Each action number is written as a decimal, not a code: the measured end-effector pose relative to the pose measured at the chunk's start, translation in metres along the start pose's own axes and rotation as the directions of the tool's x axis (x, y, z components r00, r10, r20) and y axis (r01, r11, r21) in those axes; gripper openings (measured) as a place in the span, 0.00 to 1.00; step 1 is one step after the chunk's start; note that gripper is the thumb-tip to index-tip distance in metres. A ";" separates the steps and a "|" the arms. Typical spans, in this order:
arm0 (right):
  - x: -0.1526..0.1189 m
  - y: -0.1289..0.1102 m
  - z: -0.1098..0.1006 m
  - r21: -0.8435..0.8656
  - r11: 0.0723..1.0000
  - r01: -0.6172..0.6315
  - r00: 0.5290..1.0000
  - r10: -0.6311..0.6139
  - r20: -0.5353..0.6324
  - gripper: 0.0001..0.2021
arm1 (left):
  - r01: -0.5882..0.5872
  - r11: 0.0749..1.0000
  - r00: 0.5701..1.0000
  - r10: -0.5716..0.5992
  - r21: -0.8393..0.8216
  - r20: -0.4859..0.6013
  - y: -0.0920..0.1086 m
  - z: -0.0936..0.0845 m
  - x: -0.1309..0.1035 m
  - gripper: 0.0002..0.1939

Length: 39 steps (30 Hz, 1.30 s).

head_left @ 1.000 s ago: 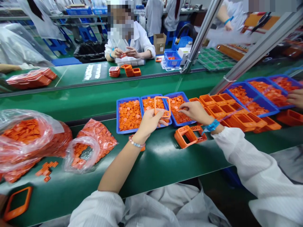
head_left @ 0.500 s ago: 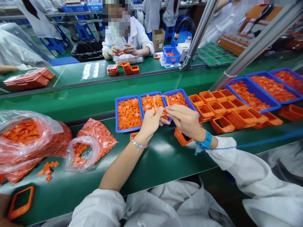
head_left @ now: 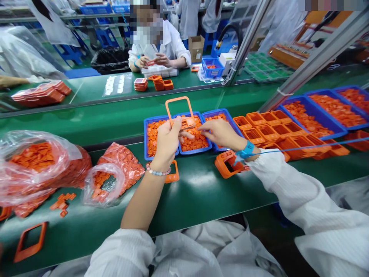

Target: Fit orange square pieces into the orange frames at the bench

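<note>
My left hand (head_left: 168,140) is closed on the lower end of an orange plastic frame (head_left: 190,109), which it holds raised above the blue trays. To its right, my right hand (head_left: 220,132) reaches over the edge of the middle blue tray (head_left: 196,152), fingertips bent together at the small orange pieces (head_left: 191,143). Whether a piece sits between those fingertips is too small to make out. Behind my left hand is the left blue tray (head_left: 146,144); the right blue tray (head_left: 230,119) is partly covered by my right hand.
Nested orange frames (head_left: 266,132) stand right of the trays, with a small stack (head_left: 225,169) nearer me. A single frame (head_left: 173,175) lies below my left wrist. Plastic bags of orange pieces (head_left: 127,165) lie at left. Across the bench a co-worker (head_left: 170,42) handles an orange part.
My right hand has come away from the frame and down to the middle tray's pieces. My left hand has moved left, with the frame lifted and more fully visible.
</note>
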State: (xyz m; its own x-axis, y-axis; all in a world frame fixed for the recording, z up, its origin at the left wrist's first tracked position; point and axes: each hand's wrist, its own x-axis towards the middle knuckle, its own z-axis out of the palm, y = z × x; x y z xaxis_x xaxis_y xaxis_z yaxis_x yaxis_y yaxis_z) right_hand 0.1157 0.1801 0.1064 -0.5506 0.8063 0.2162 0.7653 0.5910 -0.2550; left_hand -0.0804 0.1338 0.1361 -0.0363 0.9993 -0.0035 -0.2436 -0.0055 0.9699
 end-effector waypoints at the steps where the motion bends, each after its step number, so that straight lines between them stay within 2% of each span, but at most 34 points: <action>1: 0.004 0.002 0.003 -0.082 0.997 0.002 0.993 0.008 0.120 0.16 | 0.007 1.000 1.000 -0.007 0.004 -0.004 0.001 -0.001 0.000 0.18; 2: 0.008 0.003 0.007 -0.152 0.988 0.016 0.978 0.016 0.206 0.16 | 0.010 1.000 1.000 -0.010 0.009 -0.005 0.001 -0.001 0.000 0.18; 4: 0.014 0.004 0.015 -0.227 0.972 0.061 0.957 0.008 0.289 0.17 | 0.011 1.000 1.000 -0.011 0.027 0.000 0.001 -0.001 0.001 0.18; 10: 0.021 0.000 0.027 -0.267 0.959 0.098 0.946 -0.007 0.323 0.14 | 0.006 0.998 0.999 -0.009 0.056 0.040 -0.001 -0.001 0.001 0.18; 12: 0.022 0.001 0.025 -0.246 0.964 0.095 0.951 -0.015 0.310 0.14 | 0.007 0.998 0.999 -0.009 0.058 0.034 -0.003 -0.002 0.003 0.17; 14: 0.021 0.004 0.019 -0.152 0.986 0.068 0.964 -0.025 0.265 0.13 | 0.012 0.997 1.000 -0.012 0.074 0.000 -0.008 -0.005 0.008 0.16; 18: 0.016 0.010 -0.001 0.202 0.979 -0.039 0.986 0.005 0.164 0.10 | 0.018 0.985 0.998 -0.007 0.174 -0.064 -0.029 -0.010 0.025 0.16; 21: 0.011 0.009 -0.014 0.401 0.909 -0.109 0.993 0.081 0.087 0.08 | 0.065 0.968 0.998 -0.061 0.244 -0.024 -0.044 -0.009 0.032 0.16; 23: 0.009 0.006 -0.018 0.479 0.872 -0.106 0.994 0.093 0.051 0.07 | 0.121 0.962 0.990 -0.134 0.245 0.035 -0.049 -0.004 0.030 0.15; 28: 0.008 0.000 -0.021 0.507 0.859 -0.069 0.998 0.056 0.040 0.07 | 0.233 0.955 0.952 -0.263 0.185 0.157 -0.048 0.010 0.020 0.15; 34: 0.011 -0.004 -0.025 0.403 0.910 -0.098 0.993 0.062 0.102 0.05 | 0.262 0.947 0.940 -0.294 0.186 0.174 -0.046 0.014 0.015 0.14; 39: 0.011 -0.013 -0.026 0.371 0.919 -0.134 0.990 0.108 0.088 0.04 | 0.280 0.945 0.934 -0.308 0.168 0.178 -0.046 0.015 0.013 0.14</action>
State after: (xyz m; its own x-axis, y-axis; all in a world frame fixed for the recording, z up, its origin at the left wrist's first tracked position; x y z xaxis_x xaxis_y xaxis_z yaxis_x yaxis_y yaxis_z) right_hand 0.1083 0.1803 0.1361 -0.4918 0.8646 0.1031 0.6534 0.4448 -0.6126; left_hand -0.0553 0.1479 0.0949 0.2137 0.9419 -0.2590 -0.0777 0.2807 0.9567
